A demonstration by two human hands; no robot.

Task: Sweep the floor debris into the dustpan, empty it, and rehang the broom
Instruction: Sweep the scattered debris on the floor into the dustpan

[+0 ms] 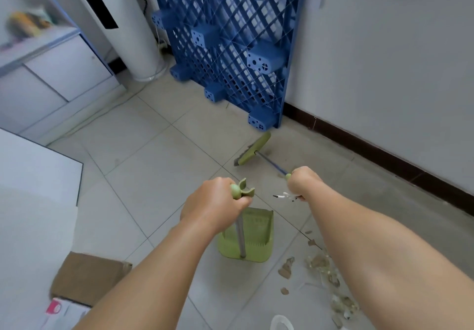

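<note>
**Broom and dustpan in hand, debris not yet swept**

Grey tiled floor [154, 155], white wall with dark skirting at right, blue plastic pallet [230, 39] leaning on the wall at upper centre, white cylindrical unit [128, 34] upper left, cardboard box [84, 275] lower left.

Left hand [215, 206] curls around the top of the dustpan handle [239, 234], just under its green clip; dustpan [246, 237] stands on the floor at centre-bottom, mouth facing up-frame. Right hand [302, 183] grips the end of the broom handle [272, 163]; broom head [252, 148] sits on the floor near the pallet foot, right of centre. Some white-and-black bits show under the right hand; cannot tell what they are.

Debris [318, 265], brownish scraps and some clear shards, lies lower right, beside the dustpan and behind its mouth.

Risks, as judged:
- Dustpan mouth points away from the pile; sweeping without turning it would push the scraps past it.
- Broom head is well apart from the pile; a long one-handed drag may scatter light pieces.
- Clear shards look glass-like and could be missed against the pale tile.
- Tall dustpan could tip if the broom knocks it.
</note>
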